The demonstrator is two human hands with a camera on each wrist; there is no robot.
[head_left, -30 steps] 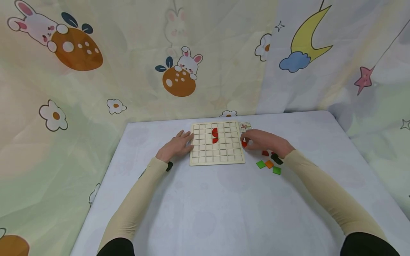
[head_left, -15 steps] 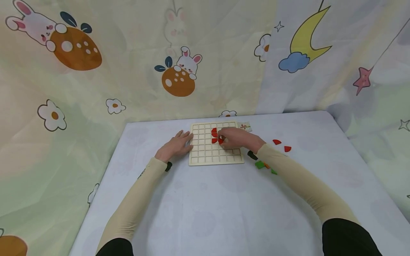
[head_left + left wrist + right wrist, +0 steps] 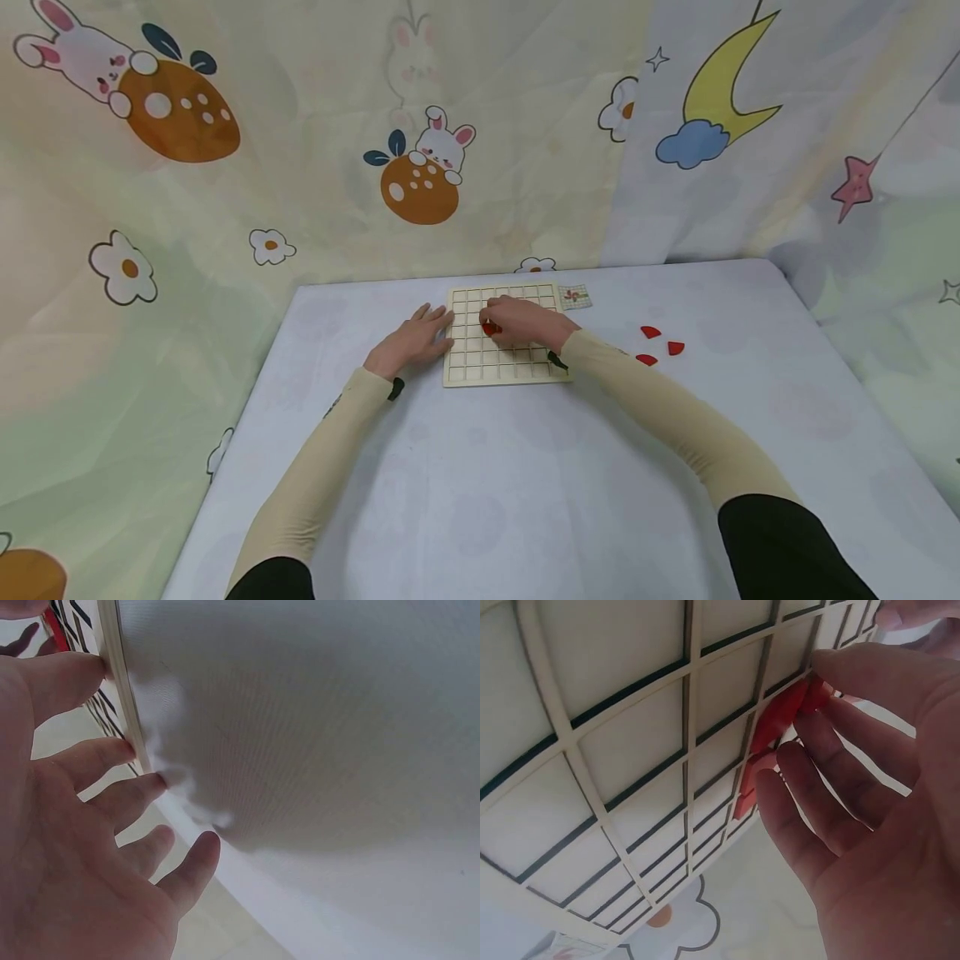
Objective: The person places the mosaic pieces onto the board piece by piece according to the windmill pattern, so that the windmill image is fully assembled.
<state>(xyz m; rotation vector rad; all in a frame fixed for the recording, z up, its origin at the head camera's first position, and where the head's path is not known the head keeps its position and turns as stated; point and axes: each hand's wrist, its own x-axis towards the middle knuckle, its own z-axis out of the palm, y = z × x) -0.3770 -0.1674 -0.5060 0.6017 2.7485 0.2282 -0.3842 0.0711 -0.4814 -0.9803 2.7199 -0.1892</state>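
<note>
A pale wooden grid board lies near the table's far edge. My left hand rests at its left side, fingers spread; the left wrist view shows fingertips against the board's edge. Over the board's left-middle squares, my right hand pinches a small red rounded piece between thumb and fingers. In the right wrist view, other red pieces sit in the grid squares beside the pinched one. From the head view, the right hand covers those placed pieces.
Three loose red pieces lie on the white table to the right, beyond the right sleeve. A small printed pattern card lies at the board's upper right corner. A patterned cloth backdrop rises behind the table.
My right hand has moved left from beside the board, across it, with a red piece. Its forearm now hides the green and orange pieces. The left hand stays in place.
</note>
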